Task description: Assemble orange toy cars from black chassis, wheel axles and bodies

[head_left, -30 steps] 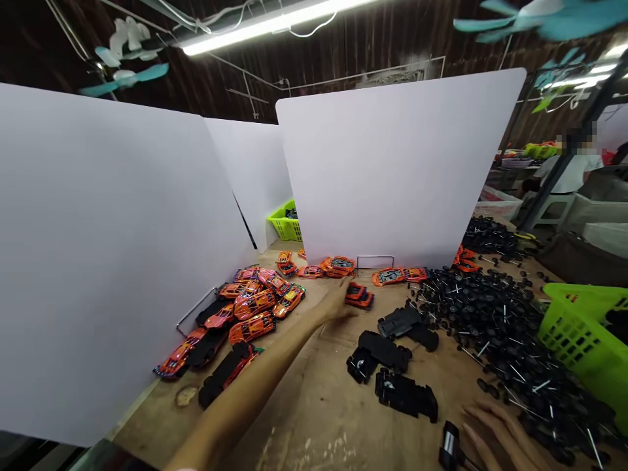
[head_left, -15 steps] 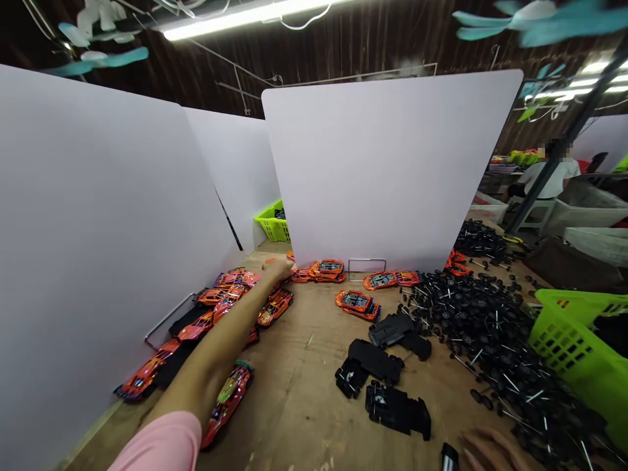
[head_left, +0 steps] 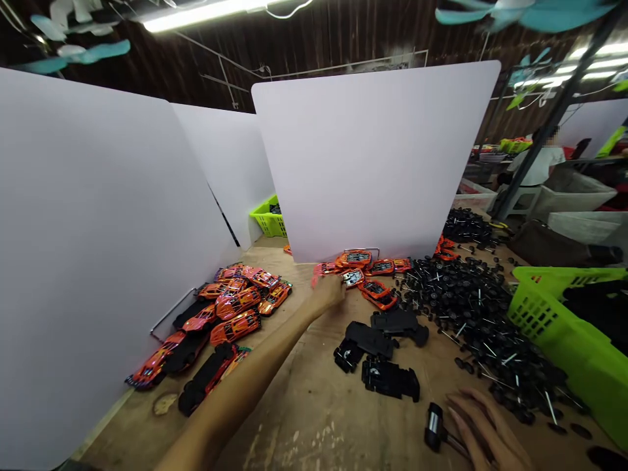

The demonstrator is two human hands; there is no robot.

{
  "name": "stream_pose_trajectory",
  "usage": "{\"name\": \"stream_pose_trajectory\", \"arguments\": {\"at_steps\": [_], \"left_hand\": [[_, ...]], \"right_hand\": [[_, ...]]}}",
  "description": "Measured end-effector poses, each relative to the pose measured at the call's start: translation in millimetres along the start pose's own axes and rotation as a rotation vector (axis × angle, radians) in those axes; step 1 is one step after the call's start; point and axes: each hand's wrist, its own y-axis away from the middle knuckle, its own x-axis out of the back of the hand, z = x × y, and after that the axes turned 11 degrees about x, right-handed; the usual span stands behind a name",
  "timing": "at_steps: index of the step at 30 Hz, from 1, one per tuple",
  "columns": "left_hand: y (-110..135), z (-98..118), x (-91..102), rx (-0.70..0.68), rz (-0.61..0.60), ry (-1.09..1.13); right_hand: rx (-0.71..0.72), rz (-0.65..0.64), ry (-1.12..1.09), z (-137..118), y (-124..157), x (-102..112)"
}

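My left hand (head_left: 330,292) reaches far out over the wooden bench (head_left: 314,418), its fingers curled on an orange toy car body (head_left: 351,278) at the row of orange bodies (head_left: 380,267) below the middle white divider (head_left: 367,157). My right hand (head_left: 483,432) lies at the near right edge with fingers stretched out flat, over the handle of a small black hammer (head_left: 434,424). Black chassis plates (head_left: 387,379) lie between the two hands.
A heap of orange car bodies (head_left: 240,304) sits along the left divider (head_left: 98,248). Black wheels on axles (head_left: 466,301) cover the right side beside a green basket (head_left: 564,320). Another green basket (head_left: 267,219) stands behind. A person (head_left: 540,163) sits far right.
My left hand swung from the middle to the left heap of orange bodies, then back right to the row under the divider. The right hand stayed near the hammer.
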Motion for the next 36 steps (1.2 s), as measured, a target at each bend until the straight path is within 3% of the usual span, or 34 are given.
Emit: {"name": "stream_pose_trajectory", "arguments": {"at_steps": [4, 7, 12, 15, 19, 23, 26, 29, 33, 36], "left_hand": [[-3.3, -26.0, 13.0, -0.103, 0.048, 0.162], [-5.4, -38.0, 6.1, -0.139, 0.004, 0.257], [26.1, -16.0, -34.2, -0.237, 0.018, 0.419], [50.8, -0.6, -48.7, -0.275, 0.062, 0.491], [73.6, 2.2, -53.8, -0.351, 0.035, 0.541], [89.5, -10.2, -52.9, -0.398, -0.077, 0.574], [100.8, -20.5, -50.1, -0.373, -0.134, 0.612], [107.8, -23.4, -49.8, -0.255, -0.096, 0.680], [106.2, -12.5, -58.3, 0.081, 0.019, 0.778], [103.2, -3.5, -66.4, 0.131, 0.005, 0.835]], "right_hand": [[-0.073, 0.081, 0.016, -14.9, -18.6, 5.3], [-0.063, 0.068, -0.006, -16.6, -48.9, 5.0], [-0.008, -0.045, -0.013, 6.3, -117.2, -16.3], [0.026, -0.153, 0.028, 23.0, -145.3, -30.4], [0.062, -0.204, 0.019, 32.4, -153.3, -31.7], [0.077, -0.206, 0.007, 28.4, -139.9, -16.3], [0.125, -0.257, -0.027, 24.0, -126.1, -2.3], [0.095, -0.270, 0.025, 29.7, -121.8, 7.0], [-0.018, -0.257, 0.278, 57.3, -145.6, 2.4], [0.002, -0.324, 0.358, 77.0, -169.9, -10.8]]}}
